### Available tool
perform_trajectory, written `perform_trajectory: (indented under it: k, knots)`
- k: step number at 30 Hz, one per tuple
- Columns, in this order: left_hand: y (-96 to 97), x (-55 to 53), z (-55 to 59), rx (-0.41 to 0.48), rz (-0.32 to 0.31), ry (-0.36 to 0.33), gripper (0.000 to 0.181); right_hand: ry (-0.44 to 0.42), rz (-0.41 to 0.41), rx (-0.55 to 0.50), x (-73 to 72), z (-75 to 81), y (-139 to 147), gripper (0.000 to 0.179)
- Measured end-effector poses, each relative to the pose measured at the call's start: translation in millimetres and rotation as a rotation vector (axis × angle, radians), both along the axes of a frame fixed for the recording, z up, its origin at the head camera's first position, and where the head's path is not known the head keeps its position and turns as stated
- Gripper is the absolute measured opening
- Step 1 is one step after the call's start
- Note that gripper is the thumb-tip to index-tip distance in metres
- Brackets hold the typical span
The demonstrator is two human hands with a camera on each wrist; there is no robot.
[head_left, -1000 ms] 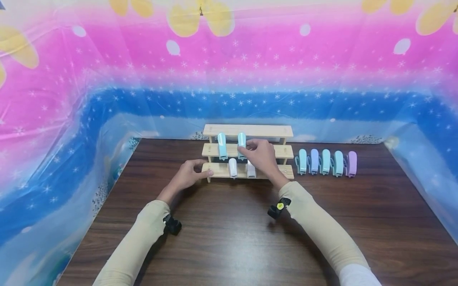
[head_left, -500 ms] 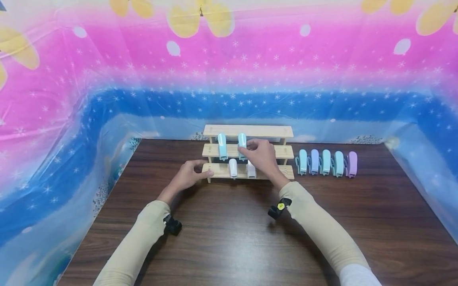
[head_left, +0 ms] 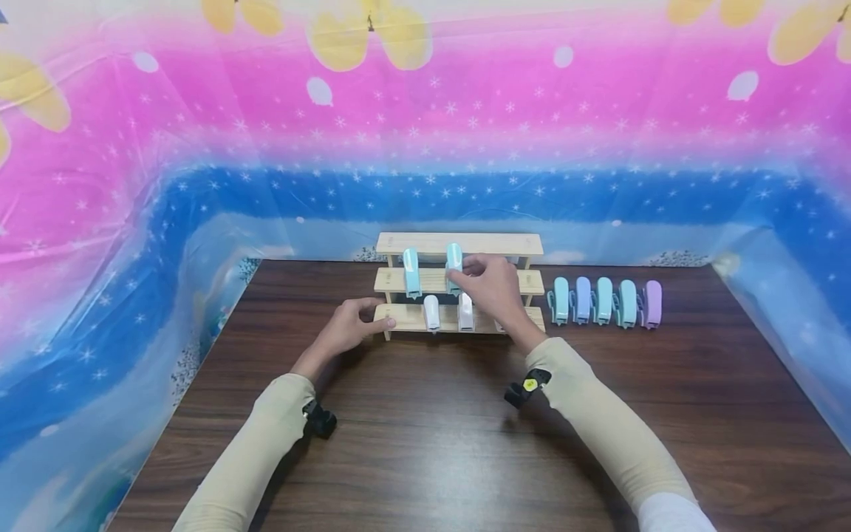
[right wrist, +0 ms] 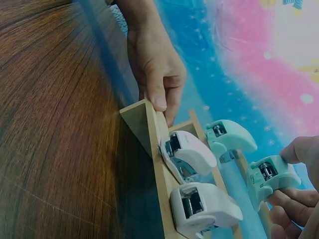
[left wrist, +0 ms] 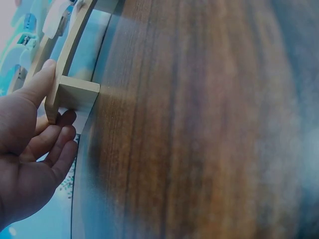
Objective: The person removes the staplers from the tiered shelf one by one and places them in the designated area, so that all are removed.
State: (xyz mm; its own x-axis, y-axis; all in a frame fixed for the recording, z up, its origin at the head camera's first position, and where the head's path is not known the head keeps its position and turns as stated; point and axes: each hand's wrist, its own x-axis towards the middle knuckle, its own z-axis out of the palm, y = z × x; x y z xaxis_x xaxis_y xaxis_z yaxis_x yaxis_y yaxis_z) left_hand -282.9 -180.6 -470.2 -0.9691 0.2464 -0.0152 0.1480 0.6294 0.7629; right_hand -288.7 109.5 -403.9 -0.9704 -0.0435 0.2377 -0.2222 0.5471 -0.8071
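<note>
My left hand (head_left: pixel 347 326) grips the left end of the lowest tier of a three-step wooden stand (head_left: pixel 405 316), thumb on top and fingers beneath. At the middle tier, my right hand (head_left: pixel 490 290) pinches a teal spring clip (head_left: pixel 454 256) between thumb and fingers; the right wrist view shows its metal coil. To its left, another teal clip (head_left: pixel 411 273) stands on the middle tier. Two white clips (head_left: pixel 432 313) are on the lowest tier, and a pale bit of something shows behind the right wrist.
On the dark wood table (head_left: pixel 425 443), a row of several clips, teal and lilac, ends with a purple clip (head_left: pixel 653 304) right of the stand. A printed cloth (head_left: pixel 425 185) hangs behind and along both sides.
The right hand has moved slightly up and right, raising the teal clip a little. More of the right-hand white clip now shows. The left hand keeps its place on the stand.
</note>
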Motion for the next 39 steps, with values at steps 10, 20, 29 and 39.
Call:
perform_trajectory:
  k: [10, 20, 29, 39]
  knots:
    - [-0.2, 0.1, -0.6, -0.003, 0.006, -0.005, 0.063, 0.015, -0.027, 0.006, 4.7, 1.4, 10, 0.039]
    - [0.1, -1.3, 1.7, -0.002, 0.005, -0.010, 0.064, -0.015, -0.048, -0.035, 10.6, 6.1, 27, 0.048]
    - [0.8, -0.2, 1.4, 0.002, 0.006, -0.021, 0.064, -0.034, -0.057, -0.041, 17.0, 7.5, 46, 0.051]
    - [1.1, 0.2, 1.1, 0.002, 0.015, -0.028, 0.065, 0.002, -0.105, -0.018, 19.2, 16.0, 64, 0.052]
